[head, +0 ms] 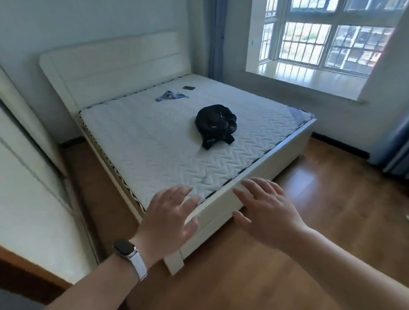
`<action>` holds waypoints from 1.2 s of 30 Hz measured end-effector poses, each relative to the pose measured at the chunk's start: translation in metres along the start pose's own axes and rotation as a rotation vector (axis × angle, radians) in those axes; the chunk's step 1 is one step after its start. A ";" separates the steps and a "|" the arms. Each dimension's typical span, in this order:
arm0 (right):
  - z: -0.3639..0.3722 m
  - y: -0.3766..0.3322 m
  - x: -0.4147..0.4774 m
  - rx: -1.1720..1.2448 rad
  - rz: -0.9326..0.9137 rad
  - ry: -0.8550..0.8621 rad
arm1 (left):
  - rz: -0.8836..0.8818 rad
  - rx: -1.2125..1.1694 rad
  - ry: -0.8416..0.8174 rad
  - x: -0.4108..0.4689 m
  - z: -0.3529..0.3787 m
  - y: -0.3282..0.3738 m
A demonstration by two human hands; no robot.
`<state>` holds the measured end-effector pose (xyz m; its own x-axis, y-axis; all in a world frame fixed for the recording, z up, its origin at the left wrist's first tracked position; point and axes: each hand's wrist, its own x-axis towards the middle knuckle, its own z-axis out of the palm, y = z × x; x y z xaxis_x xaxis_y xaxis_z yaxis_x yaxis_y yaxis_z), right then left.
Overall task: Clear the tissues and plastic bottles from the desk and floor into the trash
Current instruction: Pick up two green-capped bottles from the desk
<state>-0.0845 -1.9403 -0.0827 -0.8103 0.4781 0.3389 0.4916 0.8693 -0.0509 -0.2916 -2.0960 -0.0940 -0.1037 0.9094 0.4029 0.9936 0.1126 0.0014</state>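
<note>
Left hand [168, 215]: fingers spread, holding nothing.
Right hand [267, 211]: likewise.
Bed [152, 137]: black bundle [216, 123], perhaps clothing.

The one view sits on the person's head and looks forward and down, over the near foot corner of the bed [151, 146] toward the window [325, 35] at upper right. The wide lens bows the walls [88, 8] and the floor [289, 244]. The left hand [168, 215] and right hand [269, 214] reach in from the bottom edge, closest to the lens
</note>
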 end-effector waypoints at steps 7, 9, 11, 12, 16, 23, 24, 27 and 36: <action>-0.005 0.074 -0.031 -0.055 0.236 0.055 | 0.190 -0.086 0.021 0.094 0.044 0.042; -0.004 0.095 -0.035 -0.071 0.282 0.071 | 0.238 -0.119 0.017 0.120 0.059 0.052; -0.003 0.115 -0.032 -0.088 0.343 0.091 | 0.290 -0.153 0.032 0.147 0.076 0.059; -0.003 0.125 -0.028 -0.104 0.376 0.093 | 0.317 -0.166 0.039 0.161 0.084 0.061; 0.000 0.163 0.000 -0.144 0.474 0.086 | 0.390 -0.232 0.063 0.225 0.116 0.059; 0.004 0.226 0.080 -0.222 0.592 0.082 | 0.457 -0.291 0.004 0.342 0.161 0.034; 0.004 0.235 0.088 -0.236 0.613 0.088 | 0.473 -0.295 0.005 0.359 0.167 0.031; 0.004 0.259 0.102 -0.258 0.677 0.098 | 0.509 -0.291 -0.023 0.405 0.185 0.032; 0.013 0.337 0.081 -0.260 0.901 0.092 | 0.677 -0.342 -0.059 0.496 0.228 0.092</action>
<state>0.0117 -1.6068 -0.0845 -0.0671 0.9354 0.3473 0.9857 0.1161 -0.1223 -0.2615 -1.5433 -0.1028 0.5409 0.7567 0.3671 0.7983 -0.5993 0.0590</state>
